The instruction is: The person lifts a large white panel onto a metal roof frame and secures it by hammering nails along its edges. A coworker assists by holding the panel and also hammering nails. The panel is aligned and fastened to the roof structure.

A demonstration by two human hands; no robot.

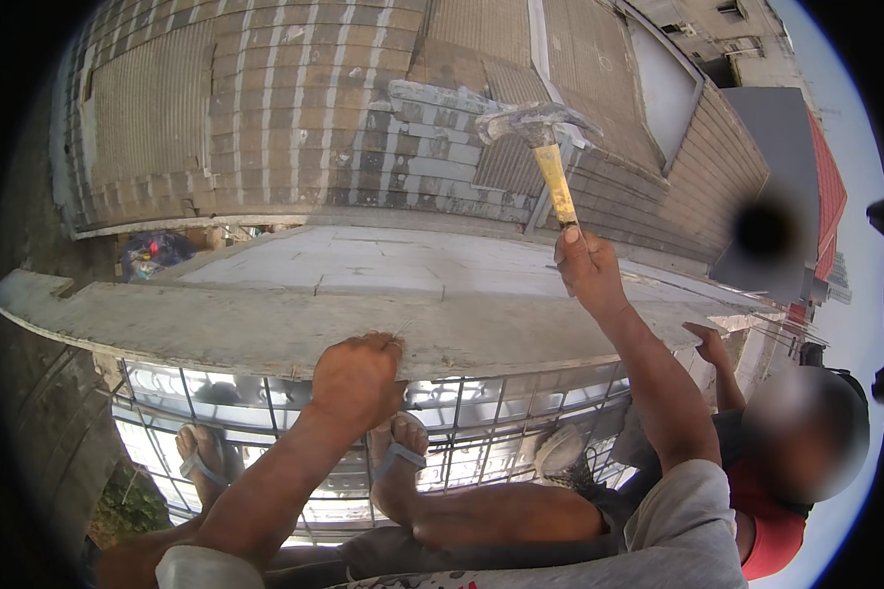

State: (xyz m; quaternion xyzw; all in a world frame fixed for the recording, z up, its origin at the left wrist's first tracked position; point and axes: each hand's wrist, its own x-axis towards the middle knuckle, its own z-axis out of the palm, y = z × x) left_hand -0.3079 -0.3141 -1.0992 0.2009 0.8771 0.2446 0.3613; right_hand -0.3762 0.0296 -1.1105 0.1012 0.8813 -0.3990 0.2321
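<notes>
My right hand [588, 267] is raised over the far side of a long board. It grips a claw hammer [556, 182] by its yellow handle, the dusty metal head pointing up and away. My left hand [359, 376] is closed in a fist on the near edge of the long grey plywood board [216, 319]. Whatever its fingers pinch, if anything, is hidden or too small to name. The board lies across in front of me, above a grid of steel bars [491, 402].
My sandalled feet [400, 461] stand on the bars. At the right, a person in a cap and red shirt [771, 530] has a hand [709, 344] at the board. Beyond lie light panels [383, 260], tiled roofs [295, 118] and a bundle in dark plastic [154, 255].
</notes>
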